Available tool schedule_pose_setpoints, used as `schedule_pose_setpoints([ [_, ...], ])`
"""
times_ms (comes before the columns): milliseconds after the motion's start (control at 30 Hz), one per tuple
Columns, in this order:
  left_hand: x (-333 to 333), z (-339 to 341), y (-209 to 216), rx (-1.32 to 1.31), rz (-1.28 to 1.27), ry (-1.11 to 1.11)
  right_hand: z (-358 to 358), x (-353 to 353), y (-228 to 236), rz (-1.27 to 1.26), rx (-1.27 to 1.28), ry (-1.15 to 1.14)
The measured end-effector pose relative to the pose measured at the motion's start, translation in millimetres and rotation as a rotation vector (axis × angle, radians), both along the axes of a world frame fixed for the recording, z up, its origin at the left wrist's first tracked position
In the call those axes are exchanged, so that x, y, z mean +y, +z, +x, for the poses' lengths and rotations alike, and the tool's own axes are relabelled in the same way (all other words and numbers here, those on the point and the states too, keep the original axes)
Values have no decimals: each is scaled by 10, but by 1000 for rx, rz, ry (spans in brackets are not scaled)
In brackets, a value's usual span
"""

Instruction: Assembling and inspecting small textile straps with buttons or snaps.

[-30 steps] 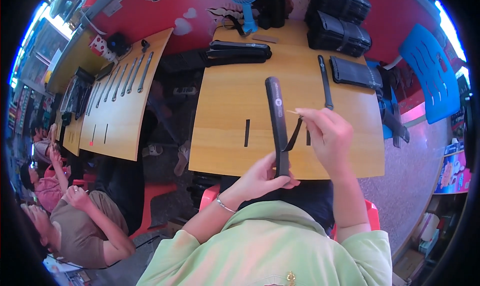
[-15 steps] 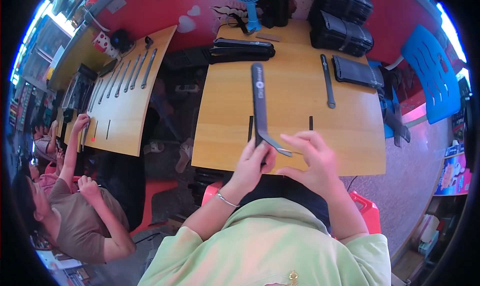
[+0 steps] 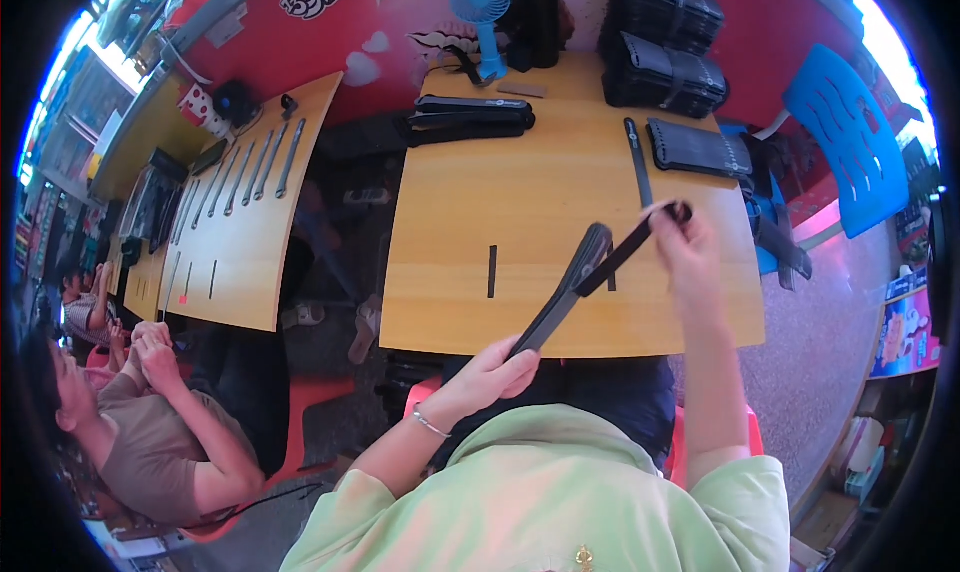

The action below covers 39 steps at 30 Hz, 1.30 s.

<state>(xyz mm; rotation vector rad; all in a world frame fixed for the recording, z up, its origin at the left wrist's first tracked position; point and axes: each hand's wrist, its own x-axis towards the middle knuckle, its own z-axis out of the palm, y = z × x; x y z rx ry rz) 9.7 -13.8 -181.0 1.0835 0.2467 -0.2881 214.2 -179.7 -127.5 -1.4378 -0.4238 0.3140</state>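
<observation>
Two hands are engaged on one item above the wooden table (image 3: pixel 560 202). The left hand (image 3: pixel 492 370) is closed around the lower end of a long black case (image 3: pixel 562 297), held clear of the table and tilted up toward the right. The right hand (image 3: pixel 685 242) is pinched shut on the end of a narrow black strap (image 3: pixel 625 254) that runs from the case's upper end to the fingers. Compared with half a second ago, the right hand has moved up and out to the right, and the strap, then lying close against the case, is now drawn out taut; the case itself has swung from near upright to a slant. In the inspector's judgement, the strap is being pulled free or threaded. Two short black strips (image 3: pixel 492 271) lie flat on the table beneath, and a flat black pouch (image 3: pixel 700 149) rests near the far right edge.
</observation>
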Motion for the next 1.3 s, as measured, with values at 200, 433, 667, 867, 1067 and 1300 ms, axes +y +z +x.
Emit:
schedule_pose_setpoints([
  [200, 377, -311, -119, 104, 12, -25, 860, -113, 438, 144, -192, -323],
  [433, 597, -388, -200, 88, -115, 217, 1187, 327, 296, -156, -845, -429],
  [667, 505, -202, -306, -110, -416, 306, 972, 279, -638, -781, -768, 164],
  [867, 436, -162, -289, -111, -357, 369, 889, 163, -717, -994, -881, 276],
  [1067, 329, -3, -236, -205, -375, 344, 922, 144, -693, -1076, -894, 197],
  [1300, 274, 29, -176, -235, -330, 346, 839, 132, -659, -963, -878, 136],
])
